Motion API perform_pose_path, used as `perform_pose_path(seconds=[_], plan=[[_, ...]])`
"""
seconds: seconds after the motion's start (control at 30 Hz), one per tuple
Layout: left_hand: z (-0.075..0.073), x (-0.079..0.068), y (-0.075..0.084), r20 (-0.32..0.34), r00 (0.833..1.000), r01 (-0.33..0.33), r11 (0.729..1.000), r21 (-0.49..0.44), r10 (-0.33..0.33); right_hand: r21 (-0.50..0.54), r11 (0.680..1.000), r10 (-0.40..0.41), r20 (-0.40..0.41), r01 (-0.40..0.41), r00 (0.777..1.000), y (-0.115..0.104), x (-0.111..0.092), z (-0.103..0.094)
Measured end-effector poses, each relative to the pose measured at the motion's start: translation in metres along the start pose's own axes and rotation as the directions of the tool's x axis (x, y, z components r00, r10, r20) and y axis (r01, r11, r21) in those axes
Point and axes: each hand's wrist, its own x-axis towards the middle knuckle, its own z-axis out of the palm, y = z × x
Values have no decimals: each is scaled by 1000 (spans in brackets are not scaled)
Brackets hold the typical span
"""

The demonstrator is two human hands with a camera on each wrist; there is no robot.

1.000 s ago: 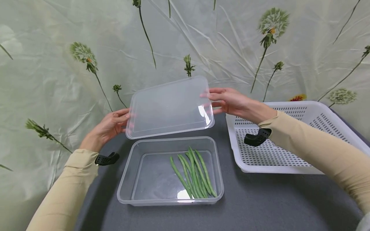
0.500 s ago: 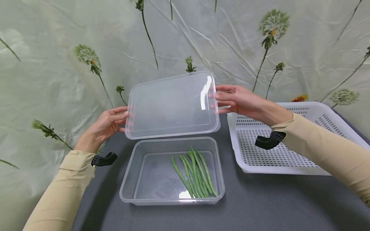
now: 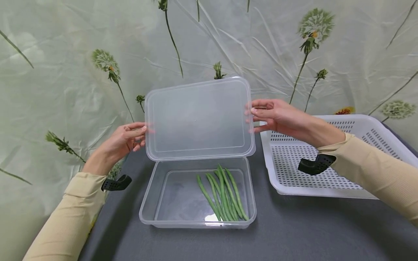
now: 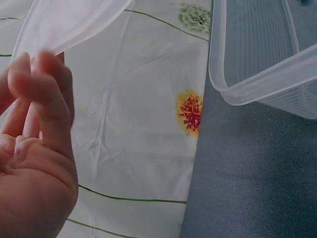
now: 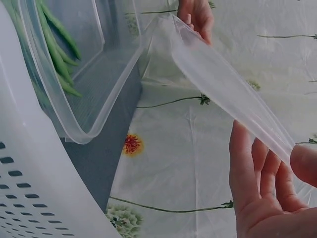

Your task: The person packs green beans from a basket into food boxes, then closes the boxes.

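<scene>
Both hands hold up a translucent plastic lid (image 3: 199, 119), tilted behind and above a clear rectangular container (image 3: 176, 224). My left hand (image 3: 119, 145) pinches its left edge between thumb and fingers. At the opposite edge my right hand (image 3: 284, 117) grips it, thumb in front and fingers showing through behind; the right wrist view shows the lid (image 5: 223, 84) between thumb and fingers. Several green beans (image 3: 225, 195) lie side by side in the right half of the container. The lid's lower edge overlaps the container's far rim in the head view; whether they touch I cannot tell.
A white perforated basket (image 3: 277, 186) stands to the right of the container, partly under the right forearm. Dark grey cloth (image 3: 196, 246) covers the table. Behind it hangs a pale sheet (image 3: 196, 36) printed with flowers.
The lid has tipped more upright and shifted slightly right, its lower edge now overlapping the container's far rim in view. Both hands keep hold of it. The view has drifted a little.
</scene>
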Motion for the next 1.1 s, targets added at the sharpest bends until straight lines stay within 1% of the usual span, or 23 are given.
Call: perform_pose_path(seconds=[0.07, 0.17, 0.3, 0.37, 0.5, 0.57, 0.7, 0.8, 0.87, 0.97, 1.03, 1.1], plan=[[1, -1, 0, 10, 1000, -10, 1000, -12, 10, -16, 1000, 0, -17, 0, 1000, 1, -2, 0], [3, -1, 0, 21, 999, -31, 999, -19, 32, -75, 997, -7, -44, 4, 999, 3, -7, -1], [7, -2, 2, 14, 998, -68, 997, -36, 68, -142, 990, -2, -62, -6, 998, 2, -13, -2], [9, -3, 2, 1, 996, -84, 996, -41, 84, -140, 990, 0, -53, -7, 999, 1, -16, -1], [11, -6, 2, -7, 995, -98, 995, -34, 98, -64, 998, -11, -20, 10, 1000, 0, -21, 3], [10, -8, 1, 5, 996, -93, 995, -41, 94, -2, 1000, -15, -7, 15, 1000, 0, -24, 5], [8, -15, -1, 62, 994, -84, 996, -35, 86, 93, 996, -13, 11, 12, 1000, 5, -32, 8], [6, -19, 1, 94, 991, -89, 995, -49, 93, 122, 992, -20, 15, 18, 1000, 10, -38, 12], [5, -22, 1, 99, 991, -79, 992, -101, 89, 112, 993, -28, 15, 26, 999, 13, -42, 14], [4, -26, -2, 107, 992, -44, 982, -184, 65, 54, 998, -43, 17, 42, 999, 19, -47, 19], [3, -29, -5, 107, 994, -16, 979, -203, 39, 11, 999, -38, 17, 38, 999, 23, -51, 24], [3, -32, -8, 102, 995, 3, 981, -193, 17, -41, 999, -27, 12, 27, 1000, 26, -55, 29]])
